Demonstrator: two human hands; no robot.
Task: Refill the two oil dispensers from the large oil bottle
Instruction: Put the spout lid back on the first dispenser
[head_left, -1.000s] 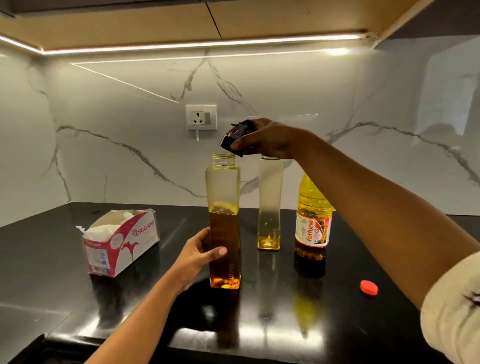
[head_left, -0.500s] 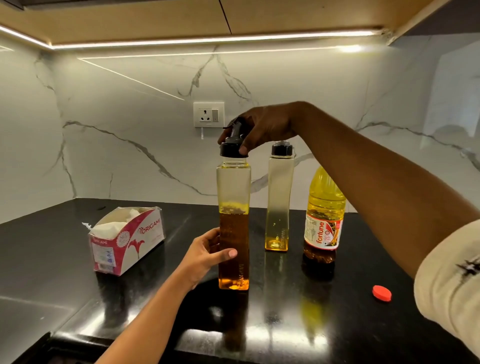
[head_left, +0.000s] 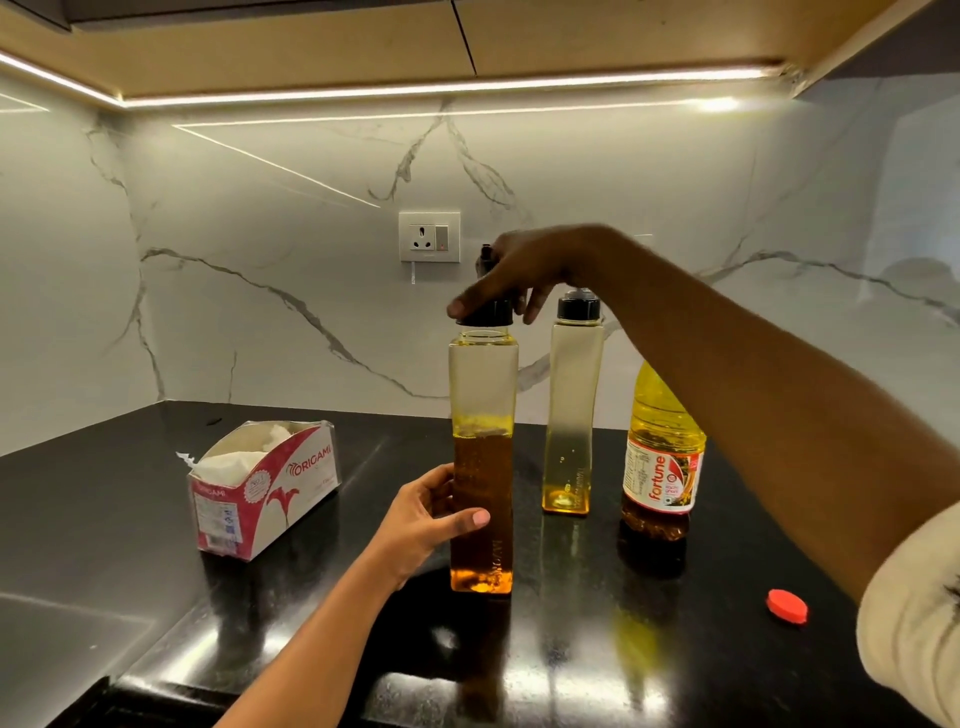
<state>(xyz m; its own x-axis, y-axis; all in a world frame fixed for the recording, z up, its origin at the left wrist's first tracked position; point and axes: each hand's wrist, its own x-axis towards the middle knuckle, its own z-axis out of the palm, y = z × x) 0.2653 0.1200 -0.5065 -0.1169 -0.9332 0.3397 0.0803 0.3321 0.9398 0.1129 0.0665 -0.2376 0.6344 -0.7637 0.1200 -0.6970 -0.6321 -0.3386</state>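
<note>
Left hand (head_left: 423, 514) grips near dispenser (head_left: 482, 462); right hand (head_left: 524, 270) clasps its cap (head_left: 485, 312) | I judge it refilled — far dispenser (head_left: 571, 415) near-empty, pending.

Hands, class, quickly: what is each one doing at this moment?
Left hand: closed around the near dispenser, steadying it.
Right hand: gripping the black cap on that dispenser's neck.

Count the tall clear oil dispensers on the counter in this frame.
2. The near dispenser, about half full, is held by the left hand and capped by the right hand. The nearly empty dispenser stands right of it.
</note>
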